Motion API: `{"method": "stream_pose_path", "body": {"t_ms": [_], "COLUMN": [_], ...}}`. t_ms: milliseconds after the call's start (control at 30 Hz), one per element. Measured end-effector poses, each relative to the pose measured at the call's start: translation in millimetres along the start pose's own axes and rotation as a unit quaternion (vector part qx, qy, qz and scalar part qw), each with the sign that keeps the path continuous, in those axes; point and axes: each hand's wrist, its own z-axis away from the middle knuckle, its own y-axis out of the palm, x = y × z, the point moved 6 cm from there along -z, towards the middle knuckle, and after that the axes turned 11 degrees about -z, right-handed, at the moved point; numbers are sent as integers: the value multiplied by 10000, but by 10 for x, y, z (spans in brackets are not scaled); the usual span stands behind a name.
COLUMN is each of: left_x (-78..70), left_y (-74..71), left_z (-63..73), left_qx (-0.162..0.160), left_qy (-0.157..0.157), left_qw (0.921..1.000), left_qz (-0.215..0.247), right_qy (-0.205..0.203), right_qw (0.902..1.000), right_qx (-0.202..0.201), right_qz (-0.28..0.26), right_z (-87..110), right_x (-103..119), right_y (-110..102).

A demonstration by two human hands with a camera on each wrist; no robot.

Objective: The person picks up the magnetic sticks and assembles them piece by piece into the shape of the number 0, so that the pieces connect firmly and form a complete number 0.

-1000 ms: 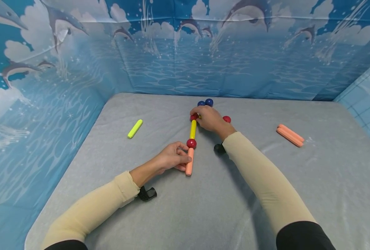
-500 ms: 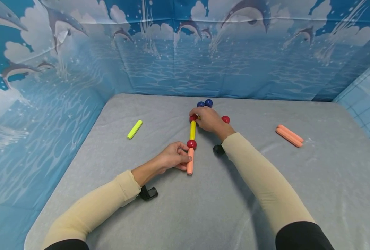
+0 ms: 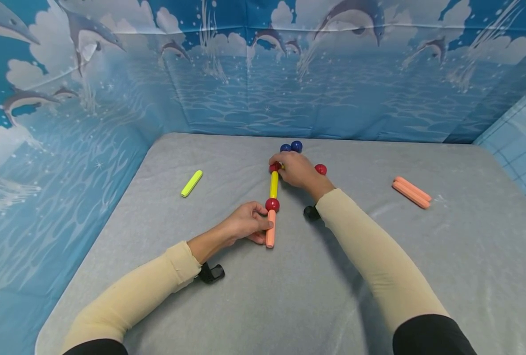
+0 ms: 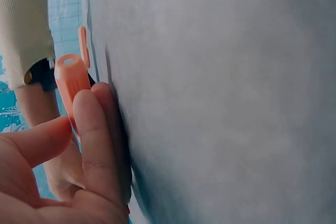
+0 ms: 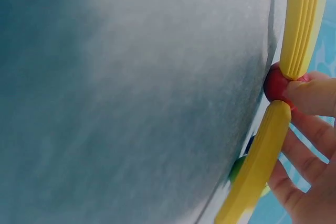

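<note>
In the head view my left hand (image 3: 247, 224) pinches an orange rod (image 3: 270, 236) between thumb and fingers. The rod's far end meets a red ball (image 3: 272, 205), from which a yellow rod (image 3: 274, 185) runs away to a second red ball. My right hand (image 3: 299, 170) grips that second red ball (image 5: 275, 83) with thumb and fingers; the right wrist view shows it joining the yellow rod (image 5: 302, 24) to another yellow rod (image 5: 254, 166). From above, the right hand hides most of this joint. In the left wrist view the orange rod's near end (image 4: 70, 69) sticks out past the fingertips.
Two blue balls (image 3: 296, 146) lie behind the right hand, and a red ball (image 3: 320, 169) shows beside its wrist. A green ball (image 5: 237, 169) appears in the right wrist view. A yellow-green rod (image 3: 192, 183) lies left; orange rods (image 3: 412, 192) lie right on the grey cloth.
The near end of the orange rod has swung very slightly right with my left hand, bringing it more in line with the yellow rod. My right hand stays at its red ball.
</note>
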Motion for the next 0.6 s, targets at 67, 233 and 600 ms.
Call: {"method": "stream_pose_path", "body": {"t_ms": [67, 233, 600], "left_x": [3, 20, -17], "left_y": [-2, -79, -423], "left_z": [9, 34, 65], "left_qx": [59, -10, -665], "left_qy": [-62, -68, 481], "left_qw": [10000, 9999, 9871], "left_qz": [0, -142, -1378], "right_qy": [-152, -472, -272], "right_qw": [9999, 9987, 9993], "right_qx": [-4, -7, -200], "right_qz": [69, 182, 148], "right_z": [44, 289, 803], "right_x": [12, 19, -393], "right_y": [-22, -169, -638]}}
